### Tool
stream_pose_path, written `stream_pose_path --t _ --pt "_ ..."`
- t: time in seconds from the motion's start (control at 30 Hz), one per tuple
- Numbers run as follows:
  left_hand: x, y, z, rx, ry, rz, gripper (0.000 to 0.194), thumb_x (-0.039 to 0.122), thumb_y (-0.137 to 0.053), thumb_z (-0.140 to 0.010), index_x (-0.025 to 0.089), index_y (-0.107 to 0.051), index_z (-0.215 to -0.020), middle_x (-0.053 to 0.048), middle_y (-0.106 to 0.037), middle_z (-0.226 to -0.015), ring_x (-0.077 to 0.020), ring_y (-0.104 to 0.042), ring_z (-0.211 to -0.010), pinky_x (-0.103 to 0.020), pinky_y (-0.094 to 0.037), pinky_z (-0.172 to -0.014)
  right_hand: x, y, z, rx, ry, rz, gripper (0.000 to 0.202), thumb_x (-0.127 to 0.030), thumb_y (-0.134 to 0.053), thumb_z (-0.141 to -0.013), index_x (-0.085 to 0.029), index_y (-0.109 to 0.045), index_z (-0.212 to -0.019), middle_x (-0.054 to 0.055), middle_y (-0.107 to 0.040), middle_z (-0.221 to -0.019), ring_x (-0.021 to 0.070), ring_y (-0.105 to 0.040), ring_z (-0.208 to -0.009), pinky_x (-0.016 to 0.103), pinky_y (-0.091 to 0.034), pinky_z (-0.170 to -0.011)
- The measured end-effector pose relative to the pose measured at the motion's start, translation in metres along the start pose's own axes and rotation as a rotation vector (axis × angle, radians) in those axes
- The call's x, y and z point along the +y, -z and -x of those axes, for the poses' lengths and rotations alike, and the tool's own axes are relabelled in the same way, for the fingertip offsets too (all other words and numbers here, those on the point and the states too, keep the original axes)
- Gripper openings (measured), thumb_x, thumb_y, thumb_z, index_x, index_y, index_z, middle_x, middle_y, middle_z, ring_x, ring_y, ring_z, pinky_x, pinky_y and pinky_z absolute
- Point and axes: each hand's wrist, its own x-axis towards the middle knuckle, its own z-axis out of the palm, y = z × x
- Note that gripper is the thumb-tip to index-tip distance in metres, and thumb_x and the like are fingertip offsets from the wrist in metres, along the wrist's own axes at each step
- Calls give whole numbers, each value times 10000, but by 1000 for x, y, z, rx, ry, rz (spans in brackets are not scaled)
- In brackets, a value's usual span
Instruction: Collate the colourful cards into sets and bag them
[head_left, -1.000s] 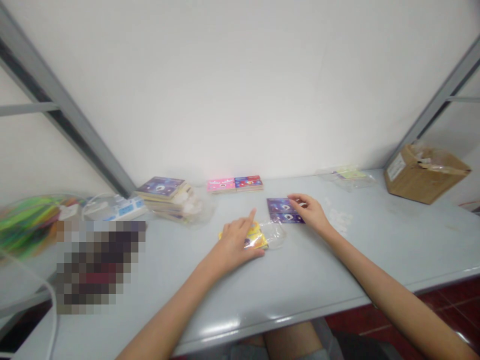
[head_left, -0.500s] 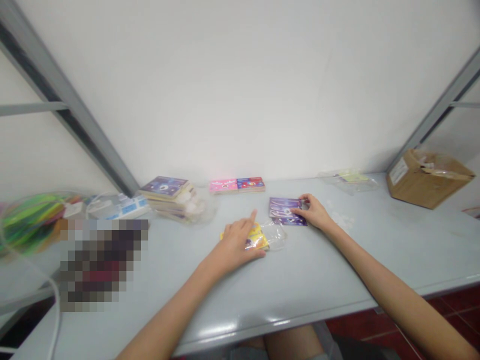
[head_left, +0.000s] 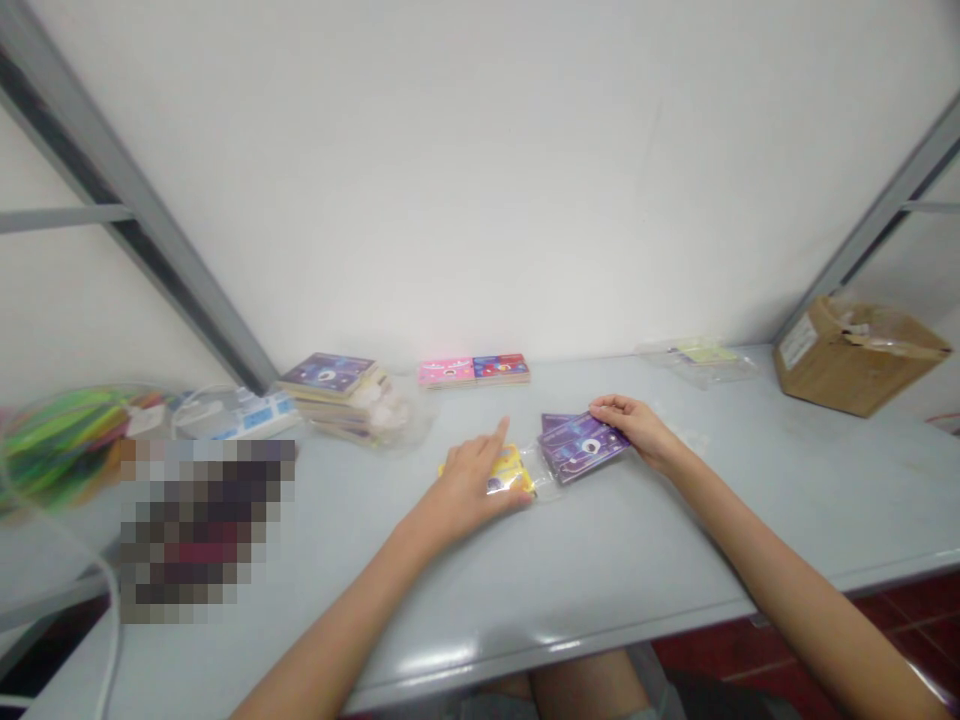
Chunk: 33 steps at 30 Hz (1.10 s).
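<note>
between the two hands, just to the left of the right fingertips, a purple card (head_left: 583, 448) sits turned at a slant, its near left corner over the mouth of a clear bag (head_left: 546, 483). a moment ago it lay nearly square to the other purple one, further from the bag; now it is swung toward the left hand, and its left end meets or overlaps the loose plastic, so card and bag are close together for the work. whether any of it is inside the bag cannot be told. the right hand (head_left: 630, 425) holds it in a narrow pinch, thumb and fingers on its far right corner. the left hand (head_left: 474, 475) has hardly moved: it is spread loosely, forefinger pointing away and thumb out to the side, resting on a yellow card (head_left: 514, 462) that shows through the bag. behind the pinched card, left of the right hand, a second purple card (head_left: 553, 421) peeks out. straight beyond the left hand, near the wall, a pink stack (head_left: 445, 372) and a red-and-blue stack (head_left: 502, 369) sit side by side. further off to the left hand's left is a taller pile of cards (head_left: 330, 374), with crumpled plastic (head_left: 401, 420) next to it. well to the right of the right hand stands a cardboard box (head_left: 847, 368), with a flat clear packet (head_left: 705, 358) nearer.
</note>
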Motion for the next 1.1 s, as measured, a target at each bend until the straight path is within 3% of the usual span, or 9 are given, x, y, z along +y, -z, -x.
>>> stream_pose_path --t 0.17,0.33,0.53,0.67,0.73,0.87,0.93,1.0,1.1 --pt "0 -1 0 7 -13 9 831 572 -500 -760 243 -73 -1392 -87 -478 -1191 -252 -430 -1074 -395 -286 -926 4 -19 6 -76 -51 -82 323 -377 -729 -559 -140 -612 -746 -6 -610 -600 93 -518 -485 212 -382 -476" --pt "4 -1 -1 15 -11 -4 808 545 -496 -776 232 -79 -1393 -99 -463 -1211 -259 -419 -1095 -397 -281 -933 6 -32 9 -23 -68 -201 334 -379 -732 -563 -145 -604 -764 12 -630 -630 108 -536 -496 244 -434 -514" --pt "5 -3 0 37 -16 -11 780 544 -471 -794 236 -76 -1392 -93 -457 -1221 -251 -408 -1108 -386 -279 -932 15 -48 12 67 9 -243 358 -389 -734 -553 -160 -561 -766 0 -621 -645 111 -545 -524 246 -435 -531" --pt "6 -3 0 31 -5 -26 782 550 -469 -792 230 -83 -1392 -95 -467 -1202 -253 -426 -1079 -389 -288 -923 16 -57 18 109 149 -122 350 -386 -721 -570 -178 -564 -803 -25 -593 -639 102 -531 -541 221 -407 -520" --pt "7 -2 0 18 2 -28 782 550 -472 -790 232 -87 -1391 -96 -462 -1210 -257 -426 -1079 -397 -285 -925 13 -60 22 58 199 -69 329 -390 -699 -600 -185 -581 -829 -16 -609 -676 112 -553 -594 230 -423 -559" --pt "10 -1 1 -2 8 -16 778 543 -475 -791 241 -83 -1391 -92 -451 -1234 -258 -414 -1097 -398 -278 -935 6 -67 34 -309 151 -4 298 -427 -589 -714 -190 -605 -895 28 -646 -770 144 -590 -692 261 -448 -609" --pt "11 -1 2 -6 10 -14 776 537 -482 -790 242 -88 -1391 -88 -452 -1235 -255 -411 -1104 -393 -276 -941 5 -69 37 -419 159 64 288 -429 -556 -742 -181 -620 -875 27 -640 -744 134 -579 -655 252 -434 -590" --pt "12 0 2 -8 12 -13 772 526 -494 -788 237 -105 -1389 -85 -447 -1241 -251 -400 -1117 -386 -268 -953 5 -68 36 -404 193 111 299 -437 -545 -749 -173 -625 -864 16 -621 -686 120 -553 -595 244 -415 -556" --pt "14 1 3 -17 18 -22 757 515 -500 -790 228 -132 -1386 -87 -448 -1235 -252 -392 -1121 -382 -267 -957 8 -59 26 -269 256 166 329 -453 -530 -751 -163 -615 -883 13 -602 -653 122 -533 -573 254 -412 -550"
